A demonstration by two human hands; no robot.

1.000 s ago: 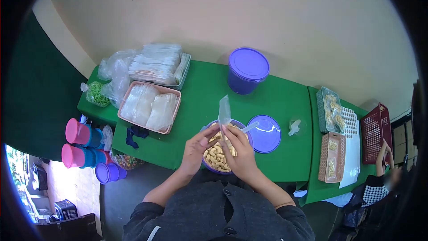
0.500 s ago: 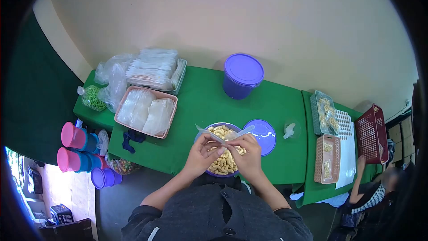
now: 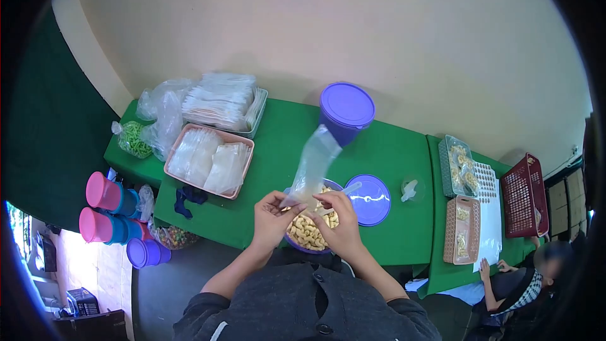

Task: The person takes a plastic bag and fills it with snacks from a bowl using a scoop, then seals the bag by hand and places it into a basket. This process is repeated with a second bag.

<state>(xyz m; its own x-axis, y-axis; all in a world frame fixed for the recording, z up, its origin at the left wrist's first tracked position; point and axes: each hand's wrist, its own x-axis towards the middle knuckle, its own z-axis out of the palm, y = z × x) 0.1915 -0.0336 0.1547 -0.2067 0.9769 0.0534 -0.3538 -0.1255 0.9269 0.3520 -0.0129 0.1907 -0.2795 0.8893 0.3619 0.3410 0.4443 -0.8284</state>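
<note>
Left hand and right hand both pinch mouth of clear plastic bag, fingers closed on it, just above bowl of snacks. Bag looks empty; filling not begun. Spoon just beyond right hand.

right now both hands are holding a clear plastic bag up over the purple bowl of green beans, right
Not quite. The purple bowl holds pale cashew-like nuts, not green beans. The rest stands: the left hand and right hand pinch a clear plastic bag above it, as the head view shows.
</note>
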